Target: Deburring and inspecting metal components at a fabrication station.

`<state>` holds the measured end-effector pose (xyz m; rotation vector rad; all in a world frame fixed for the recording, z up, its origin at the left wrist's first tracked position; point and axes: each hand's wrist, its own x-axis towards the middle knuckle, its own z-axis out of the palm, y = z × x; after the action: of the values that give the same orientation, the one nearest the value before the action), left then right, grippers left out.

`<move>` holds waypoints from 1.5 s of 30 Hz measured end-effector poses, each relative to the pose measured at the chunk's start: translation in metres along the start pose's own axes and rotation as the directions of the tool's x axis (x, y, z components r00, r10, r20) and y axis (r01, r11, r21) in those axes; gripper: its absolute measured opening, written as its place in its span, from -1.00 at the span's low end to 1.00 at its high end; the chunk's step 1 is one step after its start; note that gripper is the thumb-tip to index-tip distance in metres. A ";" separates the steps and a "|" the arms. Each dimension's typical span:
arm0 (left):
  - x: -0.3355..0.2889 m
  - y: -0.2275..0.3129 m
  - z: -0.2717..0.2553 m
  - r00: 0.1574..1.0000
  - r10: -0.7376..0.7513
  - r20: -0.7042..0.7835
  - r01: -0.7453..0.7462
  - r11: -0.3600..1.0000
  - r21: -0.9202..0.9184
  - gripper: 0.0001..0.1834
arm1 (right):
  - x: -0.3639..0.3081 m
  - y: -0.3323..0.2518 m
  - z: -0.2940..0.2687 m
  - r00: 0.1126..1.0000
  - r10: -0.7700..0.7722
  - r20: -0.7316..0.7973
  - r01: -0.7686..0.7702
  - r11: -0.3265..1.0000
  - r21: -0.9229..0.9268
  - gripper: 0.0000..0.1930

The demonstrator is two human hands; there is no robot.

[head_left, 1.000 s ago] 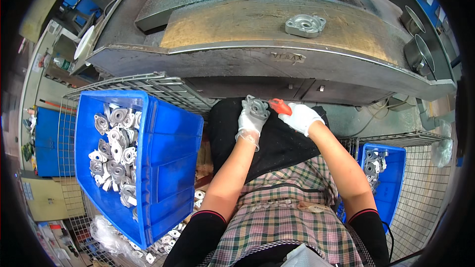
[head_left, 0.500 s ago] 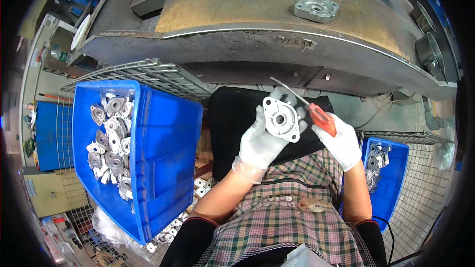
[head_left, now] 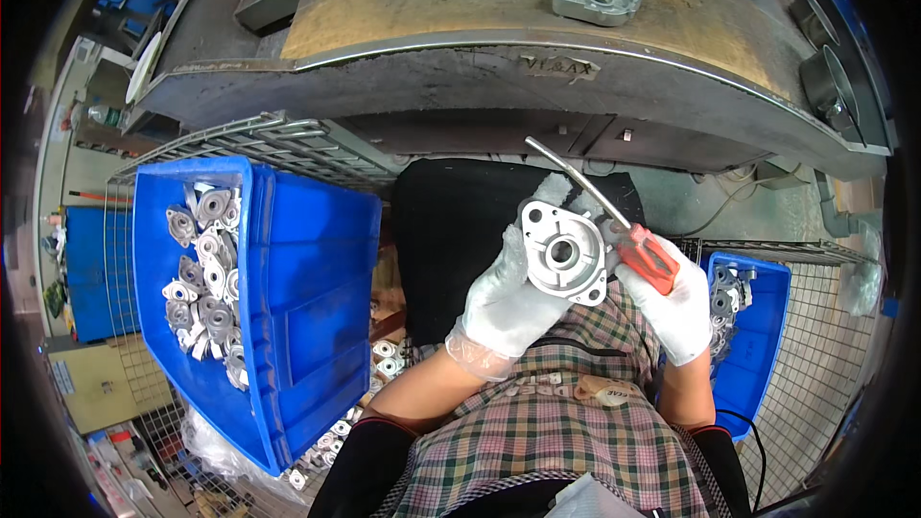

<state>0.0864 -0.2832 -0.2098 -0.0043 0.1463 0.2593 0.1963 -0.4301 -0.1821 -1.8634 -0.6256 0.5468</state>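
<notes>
My left hand (head_left: 504, 305), in a white glove, grips a silver cast-metal flange housing (head_left: 543, 269) by its edge. The housing has a round bore, inner ribs and holed ears, and its open face is turned toward me. In my gloved right hand (head_left: 679, 312) is a red-handled tool with a metal shaft (head_left: 649, 257), which looks like a screwdriver or scraper. Its shaft points up and left, passing above the housing; whether it touches the housing's right edge, I cannot tell. Gloved fingertips of the left hand show behind the housing.
A similar metal housing (head_left: 597, 2) lies on the workbench (head_left: 422, 0) ahead. On the left, a tilted blue bin (head_left: 312, 278) holds many castings; more lie below it. Another blue bin (head_left: 763, 364) with castings stands at the right, near a wire mesh cage (head_left: 815, 345).
Both hands have come a little nearer to me and to the right, bringing the housing and red-handled tool along. Bench and bins have shifted slightly left in view.
</notes>
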 end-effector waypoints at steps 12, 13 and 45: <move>-0.001 -0.004 0.005 0.996 -0.013 0.088 0.009 0.998 0.055 -0.22 | -0.003 0.000 -0.006 0.996 0.087 0.034 -0.091 0.986 0.142 -0.61; -0.002 -0.004 0.005 0.997 -0.011 0.081 0.007 0.998 0.057 -0.20 | -0.003 0.000 -0.007 0.993 0.104 0.054 -0.112 0.979 0.170 -0.61; 0.024 0.007 0.006 0.988 0.156 -0.007 -0.156 0.986 0.065 -0.33 | 0.002 0.022 -0.033 0.973 0.223 0.056 -0.229 0.933 0.278 -0.54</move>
<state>0.1083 -0.2699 -0.2076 0.0699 0.1673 0.4110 0.2224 -0.4581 -0.1911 -1.6668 -0.3276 0.7692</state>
